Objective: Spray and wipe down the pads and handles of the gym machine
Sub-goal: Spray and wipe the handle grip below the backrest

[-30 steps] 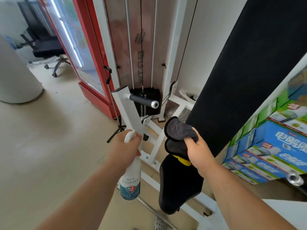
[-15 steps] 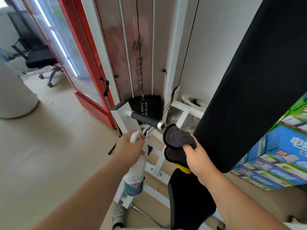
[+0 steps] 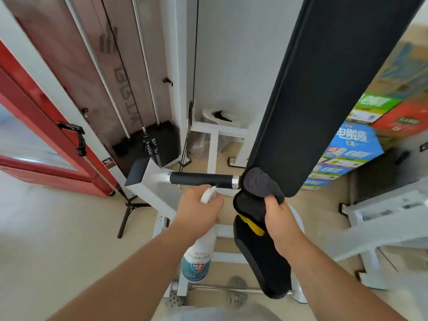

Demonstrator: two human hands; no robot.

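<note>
My left hand (image 3: 198,210) grips a white spray bottle (image 3: 198,260) with a blue label, its nozzle just below the machine's black handle grip (image 3: 201,178). That grip juts out horizontally from a white arm and ends in a silver cap. My right hand (image 3: 279,222) holds a dark grey cloth (image 3: 259,184), bunched up and touching the handle's silver end. A long black back pad (image 3: 324,89) rises steeply at the right. Below my right hand lies the black seat pad (image 3: 264,267) with a yellow tag.
The white machine frame (image 3: 215,144) and the black weight stack (image 3: 162,144) stand behind the handle. A red glass-door cabinet (image 3: 41,144) is at the left with a black tripod (image 3: 129,212) beside it. Stacked coloured cartons (image 3: 354,147) sit at the right.
The view has closed in on the machine and tilted down. Both hands moved up to the handle; the cloth now touches its silver end and the bottle's nozzle sits right under the grip.
</note>
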